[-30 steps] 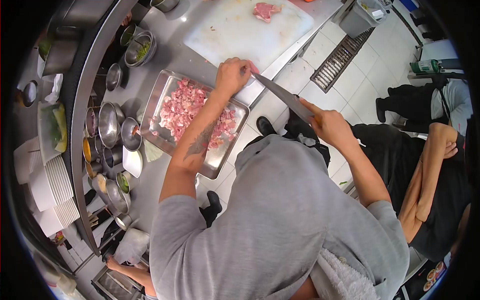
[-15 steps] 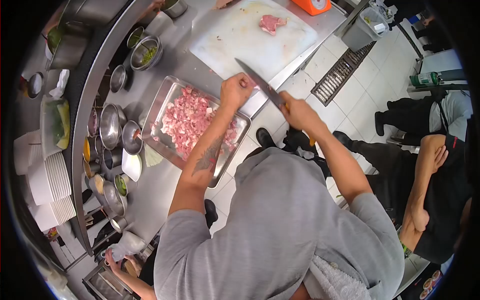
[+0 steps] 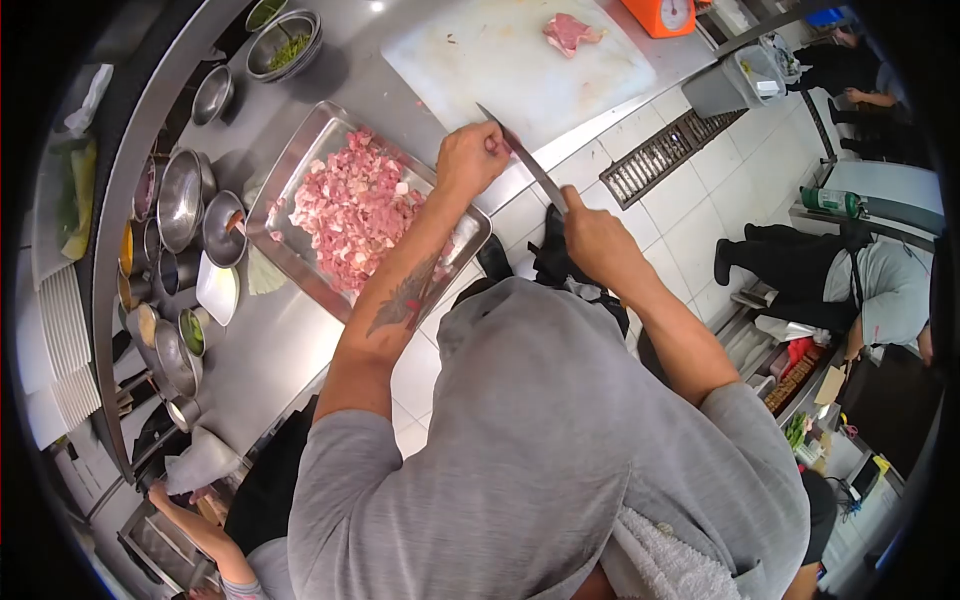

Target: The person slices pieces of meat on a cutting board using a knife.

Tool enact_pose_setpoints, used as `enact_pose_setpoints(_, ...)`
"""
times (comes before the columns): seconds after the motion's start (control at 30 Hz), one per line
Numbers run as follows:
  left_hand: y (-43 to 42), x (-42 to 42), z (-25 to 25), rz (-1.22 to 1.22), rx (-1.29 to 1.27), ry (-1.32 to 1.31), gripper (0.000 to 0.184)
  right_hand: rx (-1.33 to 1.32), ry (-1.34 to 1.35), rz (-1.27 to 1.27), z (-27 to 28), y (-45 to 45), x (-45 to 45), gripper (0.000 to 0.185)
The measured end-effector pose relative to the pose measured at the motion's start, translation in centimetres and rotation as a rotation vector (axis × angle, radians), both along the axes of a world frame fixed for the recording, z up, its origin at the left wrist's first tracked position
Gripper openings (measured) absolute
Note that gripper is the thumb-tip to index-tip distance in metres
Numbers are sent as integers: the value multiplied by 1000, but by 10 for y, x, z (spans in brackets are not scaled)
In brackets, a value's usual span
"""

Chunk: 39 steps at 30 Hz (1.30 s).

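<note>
My right hand [image 3: 600, 240] is wrapped round the handle of a long knife [image 3: 532, 165], whose blade points up and left across the near edge of the white cutting board [image 3: 480, 75]. Beside the blade, my left hand [image 3: 470, 160] is closed at the board's near corner; what its fingers hold, if anything, is hidden. One piece of raw meat [image 3: 572, 34] lies on the far part of the board. Below my left hand, my forearm passes over a metal tray [image 3: 285, 165] that holds a heap of diced meat [image 3: 355, 205].
Metal bowls [image 3: 180, 200] line the counter's left side, with a white dish [image 3: 217, 290] among them. An orange scale [image 3: 660, 15] stands beyond the board. Other people [image 3: 880, 285] are at the right, and a co-worker's arm [image 3: 200, 530] shows at lower left.
The knife in my right hand has moved left, and its blade now lies closer to my left hand. The view has shifted, and the person with folded arms at right is mostly out of sight.
</note>
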<state>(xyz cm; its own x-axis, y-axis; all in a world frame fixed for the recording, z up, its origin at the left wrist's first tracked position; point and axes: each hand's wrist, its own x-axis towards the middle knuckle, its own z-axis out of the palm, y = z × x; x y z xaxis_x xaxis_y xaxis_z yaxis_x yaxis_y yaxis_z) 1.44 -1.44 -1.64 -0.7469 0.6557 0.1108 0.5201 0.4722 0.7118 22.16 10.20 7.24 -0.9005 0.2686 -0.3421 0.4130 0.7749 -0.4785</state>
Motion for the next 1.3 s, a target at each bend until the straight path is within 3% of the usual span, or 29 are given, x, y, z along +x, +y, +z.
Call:
enact_pose_setpoints(0.1, 0, -2, 0, 19, -6, -39, 9, 0, 209, 12, -62, 6, -39, 37)
enact_pose_setpoints(0.23, -1, -4, 1, 8, -41, -50, 11, -12, 273, 61, -89, 24, -130, 40)
enact_pose_setpoints(0.33, -7, -7, 1, 30, -16, -34, 10, -42, 158, -3, -43, 43, -160, 34)
enact_pose_setpoints(0.43, -15, -13, 1, 108, 101, -158, 11, -16, 321, -122, 0, 55, -140, 29)
enact_pose_setpoints(0.53, -28, -26, -2, 193, 348, -350, 12, -7, 306, -57, -2, 67, -102, 27)
enact_pose_setpoints(0.6, -32, -40, -1, 224, 479, -460, 11, 8, 132, 78, -8, 66, -73, 27)
enact_pose_setpoints(0.7, -41, -54, -1, 236, 461, -604, 13, -42, 13, 204, -18, 66, -42, 26)
enact_pose_setpoints(0.8, -39, -50, 6, 284, 236, -496, 17, -73, -31, 189, -25, 88, -34, 26)
enact_pose_setpoints(0.87, -34, -52, 17, 283, 314, -583, 18, -134, -57, 152, -3, 114, -34, 25)
enact_pose_setpoints(1.0, 5, -33, 79, 244, 507, -661, 15, 23, 91, 63, -27, 165, -38, 25)
enact_pose_setpoints(1.07, 30, -25, 103, 211, 505, -584, 20, -6, 146, 60, -16, 177, -34, 24)
enact_pose_setpoints(1.2, 66, 2, 91, 281, 524, -422, 18, -216, 175, 79, 12, 192, -28, 27)
enact_pose_setpoints(1.23, 64, 0, 56, 293, 438, -393, 27, -337, 106, 68, 25, 190, -28, 28)
enact_pose_setpoints(1.27, 61, 11, 32, 317, 251, -194, 29, -452, 33, 59, 33, 191, -28, 28)
enact_pose_setpoints(1.3, 57, 24, 13, 341, 60, -2, 32, -387, 14, 101, 30, 192, -28, 30)
